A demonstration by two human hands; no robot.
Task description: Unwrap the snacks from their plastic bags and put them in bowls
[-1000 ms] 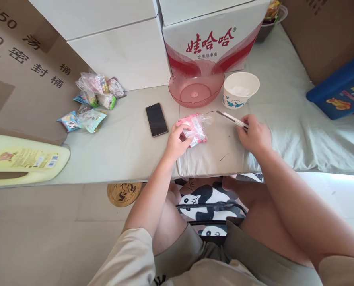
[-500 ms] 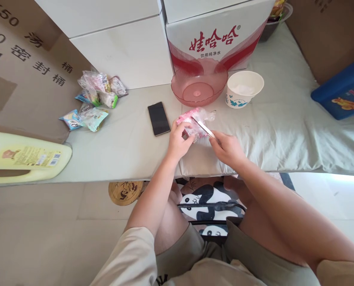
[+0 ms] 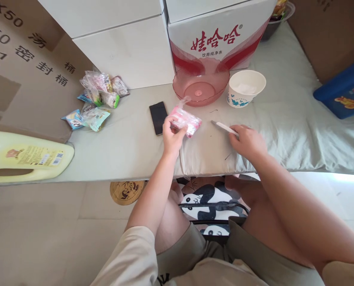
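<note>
My left hand is closed on a crinkled pink-and-clear plastic packet, thumb at its near side. The packet is held just in front of a pink ribbed bowl and beside a dark phone. To the right, my right hand is closed round a slim white-handled knife, its greyish tip pointing left toward the packet but apart from it. Small dark bits lie on the pale cloth between the hands. A white paper cup with a blue leaf print, holding something white, stands behind my right hand.
Several wrapped snacks are heaped at the left by a cardboard box. A pale yellow jug lies at the left edge. A white-and-red carton stands behind the bowl; a blue container is at the right.
The knife has come away from the packet as my right hand moved right. My left hand has shifted slightly left and turned the packet, so dark bits on the cloth now show.
</note>
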